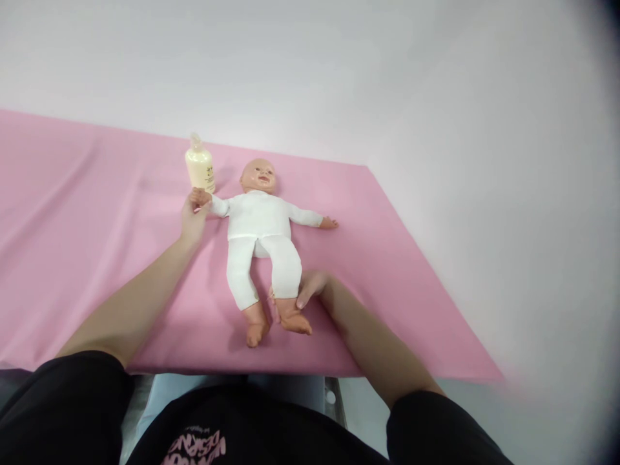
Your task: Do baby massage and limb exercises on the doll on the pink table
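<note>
A baby doll (pixel 259 232) in a white suit lies on its back on a pink sheet (pixel 87 219), head away from me. My left hand (pixel 194 216) grips the doll's outstretched hand near a cream pump bottle (pixel 199 168). My right hand (pixel 310 287) holds the doll's lower leg just above its bare foot (pixel 293 320). The doll's other arm lies stretched out to the right, its other foot (pixel 255 329) rests free on the sheet.
The pink sheet covers a table whose front edge runs close to my body and whose right edge slants away at the right. A white wall stands behind it. The pump bottle stands upright just left of the doll's head.
</note>
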Action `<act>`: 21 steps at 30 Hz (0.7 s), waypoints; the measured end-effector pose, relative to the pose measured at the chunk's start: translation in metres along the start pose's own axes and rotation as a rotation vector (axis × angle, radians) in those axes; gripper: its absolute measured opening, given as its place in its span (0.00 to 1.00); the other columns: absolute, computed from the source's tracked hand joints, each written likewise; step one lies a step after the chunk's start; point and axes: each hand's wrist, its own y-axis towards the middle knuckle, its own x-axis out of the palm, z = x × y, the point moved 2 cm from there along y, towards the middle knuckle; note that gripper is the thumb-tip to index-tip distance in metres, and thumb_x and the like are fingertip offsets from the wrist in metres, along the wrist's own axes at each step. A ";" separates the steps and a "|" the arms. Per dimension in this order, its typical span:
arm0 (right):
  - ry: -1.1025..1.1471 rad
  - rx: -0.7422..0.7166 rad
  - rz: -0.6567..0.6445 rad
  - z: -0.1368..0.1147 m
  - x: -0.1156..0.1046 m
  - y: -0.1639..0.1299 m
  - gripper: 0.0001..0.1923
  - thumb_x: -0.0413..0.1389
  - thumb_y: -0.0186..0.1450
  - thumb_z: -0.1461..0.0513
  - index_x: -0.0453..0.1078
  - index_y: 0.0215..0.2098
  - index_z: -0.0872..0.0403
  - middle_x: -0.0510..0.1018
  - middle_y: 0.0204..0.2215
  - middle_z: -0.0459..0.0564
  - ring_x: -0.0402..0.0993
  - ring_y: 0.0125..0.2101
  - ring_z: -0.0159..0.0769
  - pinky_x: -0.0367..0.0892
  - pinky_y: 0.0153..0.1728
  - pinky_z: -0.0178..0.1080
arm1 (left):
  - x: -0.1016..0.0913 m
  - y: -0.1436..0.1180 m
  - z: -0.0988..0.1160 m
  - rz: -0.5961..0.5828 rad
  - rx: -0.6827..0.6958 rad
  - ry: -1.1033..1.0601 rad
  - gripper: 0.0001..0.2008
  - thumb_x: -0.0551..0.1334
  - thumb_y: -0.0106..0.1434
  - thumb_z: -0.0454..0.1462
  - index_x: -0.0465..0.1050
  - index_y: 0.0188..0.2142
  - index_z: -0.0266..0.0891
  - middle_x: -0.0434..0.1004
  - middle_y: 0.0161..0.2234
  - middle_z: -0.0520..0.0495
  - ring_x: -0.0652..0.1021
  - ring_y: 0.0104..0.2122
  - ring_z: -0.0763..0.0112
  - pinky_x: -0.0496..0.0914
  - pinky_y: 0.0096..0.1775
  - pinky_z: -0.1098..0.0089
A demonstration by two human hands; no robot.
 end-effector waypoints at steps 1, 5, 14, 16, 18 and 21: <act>0.028 -0.039 0.010 0.000 0.001 0.000 0.29 0.74 0.52 0.55 0.74 0.48 0.58 0.84 0.38 0.56 0.82 0.37 0.41 0.75 0.36 0.38 | 0.002 -0.003 0.005 -0.022 0.017 0.038 0.24 0.70 0.60 0.50 0.73 0.52 0.44 0.79 0.51 0.42 0.79 0.54 0.56 0.73 0.57 0.56; 0.172 -0.226 0.170 0.000 0.000 0.000 0.30 0.70 0.53 0.49 0.74 0.46 0.60 0.84 0.38 0.58 0.82 0.38 0.44 0.76 0.36 0.40 | 0.010 -0.021 0.031 -0.166 0.227 0.267 0.16 0.68 0.63 0.42 0.77 0.50 0.44 0.80 0.50 0.44 0.77 0.52 0.57 0.68 0.60 0.53; 0.470 -0.425 0.628 -0.013 -0.023 -0.002 0.25 0.52 0.70 0.43 0.70 0.43 0.57 0.75 0.25 0.45 0.55 0.14 0.23 0.51 0.10 0.27 | 0.027 -0.043 0.051 -0.474 0.532 0.577 0.16 0.62 0.64 0.34 0.83 0.49 0.49 0.80 0.52 0.43 0.73 0.48 0.56 0.64 0.57 0.50; 0.509 -0.413 0.666 -0.013 -0.025 -0.001 0.26 0.48 0.72 0.43 0.69 0.42 0.58 0.74 0.24 0.44 0.50 0.13 0.22 0.47 0.08 0.26 | 0.027 -0.043 0.051 -0.474 0.520 0.587 0.17 0.62 0.64 0.34 0.83 0.49 0.49 0.81 0.52 0.44 0.73 0.48 0.56 0.64 0.57 0.50; 0.524 -0.417 0.681 -0.013 -0.026 -0.001 0.26 0.48 0.73 0.44 0.70 0.42 0.58 0.74 0.24 0.44 0.48 0.12 0.21 0.47 0.08 0.26 | 0.028 -0.043 0.051 -0.473 0.512 0.587 0.16 0.62 0.64 0.34 0.83 0.48 0.49 0.81 0.52 0.44 0.73 0.48 0.55 0.64 0.57 0.49; 0.506 -0.399 0.684 -0.013 -0.024 -0.001 0.25 0.51 0.71 0.45 0.71 0.43 0.59 0.75 0.24 0.45 0.52 0.13 0.22 0.49 0.09 0.27 | 0.027 -0.043 0.050 -0.473 0.500 0.573 0.16 0.62 0.64 0.35 0.83 0.48 0.49 0.81 0.52 0.43 0.73 0.48 0.55 0.64 0.57 0.49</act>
